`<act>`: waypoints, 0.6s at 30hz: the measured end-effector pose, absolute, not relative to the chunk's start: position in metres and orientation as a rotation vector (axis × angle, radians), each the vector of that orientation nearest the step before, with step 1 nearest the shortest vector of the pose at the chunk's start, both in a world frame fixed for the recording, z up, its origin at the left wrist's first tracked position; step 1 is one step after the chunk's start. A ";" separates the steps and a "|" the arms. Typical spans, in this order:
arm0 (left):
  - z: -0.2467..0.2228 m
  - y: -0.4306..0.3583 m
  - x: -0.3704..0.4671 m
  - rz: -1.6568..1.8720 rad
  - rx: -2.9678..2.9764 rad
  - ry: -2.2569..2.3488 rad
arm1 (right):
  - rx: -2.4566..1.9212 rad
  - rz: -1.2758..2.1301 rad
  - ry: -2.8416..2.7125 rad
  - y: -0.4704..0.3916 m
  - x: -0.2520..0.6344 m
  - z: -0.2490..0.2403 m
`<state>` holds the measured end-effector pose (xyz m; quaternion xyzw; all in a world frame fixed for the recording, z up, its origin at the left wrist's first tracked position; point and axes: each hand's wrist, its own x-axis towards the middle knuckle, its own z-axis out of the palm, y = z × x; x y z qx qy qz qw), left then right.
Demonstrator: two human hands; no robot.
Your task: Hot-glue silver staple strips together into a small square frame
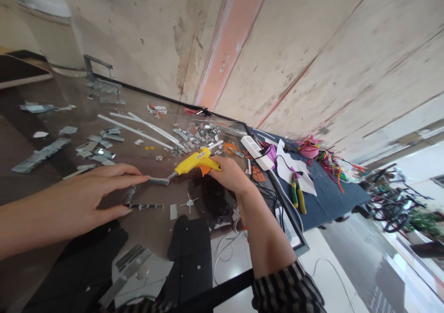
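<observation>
Touching a strip (pixel 160 181) on a shiny table (pixel 147 223) by a wall (pixel 312 31), left hand (pixel 93 193) is wide; right hand (pixel 229 174) holds a gun (pixel 190 162).

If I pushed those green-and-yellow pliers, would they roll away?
The pliers probably wouldn't roll, because they lie flat with two long handles side by side. They'd likely feel stiff, since the handles look thick and straight. They might slide a little, but the dark blue cloth could slow them.

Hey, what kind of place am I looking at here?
Probably a craft worktable in a home or small workshop: the right hand holds a yellow glue gun, small silvery pieces litter the tabletop, and pliers lie nearby.
</observation>
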<state>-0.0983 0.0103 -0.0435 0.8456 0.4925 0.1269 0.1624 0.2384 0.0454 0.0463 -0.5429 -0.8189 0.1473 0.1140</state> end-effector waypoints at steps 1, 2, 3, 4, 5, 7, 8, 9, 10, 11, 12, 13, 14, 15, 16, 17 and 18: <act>-0.042 0.009 -0.096 0.374 2.409 1.413 | -1.570 0.443 -2.403 0.046 0.240 0.046; -0.040 0.008 -0.095 0.380 2.409 1.414 | -1.552 0.451 -2.403 0.046 0.240 0.045; -0.039 0.008 -0.094 0.382 2.412 1.407 | -1.541 0.454 -2.404 0.047 0.241 0.045; -0.039 0.008 -0.094 0.390 2.415 1.405 | -1.539 0.454 -2.408 0.047 0.241 0.045; -0.039 0.008 -0.094 0.392 2.420 1.398 | -1.547 0.448 -2.411 0.046 0.241 0.045; -0.040 0.009 -0.096 0.386 2.431 1.378 | -1.578 0.434 -2.419 0.046 0.241 0.046; -0.041 0.010 -0.098 0.387 2.434 1.373 | -1.595 0.431 -2.420 0.046 0.240 0.046; -0.042 0.012 -0.099 0.385 2.436 1.368 | -1.608 0.430 -2.420 0.045 0.240 0.046; -0.044 0.013 -0.101 0.376 2.438 1.360 | -1.618 0.430 -2.417 0.045 0.239 0.046; -0.045 0.014 -0.102 0.373 2.439 1.358 | -1.626 0.433 -2.414 0.045 0.238 0.047; -0.046 0.014 -0.103 0.374 2.442 1.357 | -1.632 0.438 -2.413 0.044 0.238 0.047; -0.047 0.015 -0.104 0.371 2.447 1.354 | -1.635 0.440 -2.412 0.044 0.237 0.048; -0.047 0.015 -0.104 0.373 2.450 1.354 | -1.634 0.441 -2.413 0.043 0.236 0.048; -0.047 0.015 -0.104 0.371 2.453 1.354 | -1.631 0.441 -2.418 0.043 0.235 0.049; -0.047 0.014 -0.103 0.373 2.452 1.360 | -1.627 0.438 -2.423 0.042 0.234 0.049; -0.046 0.013 -0.102 0.375 2.447 1.371 | -1.623 0.435 -2.429 0.042 0.233 0.049; -0.045 0.012 -0.100 0.371 2.442 1.377 | -1.620 0.433 -2.434 0.042 0.232 0.049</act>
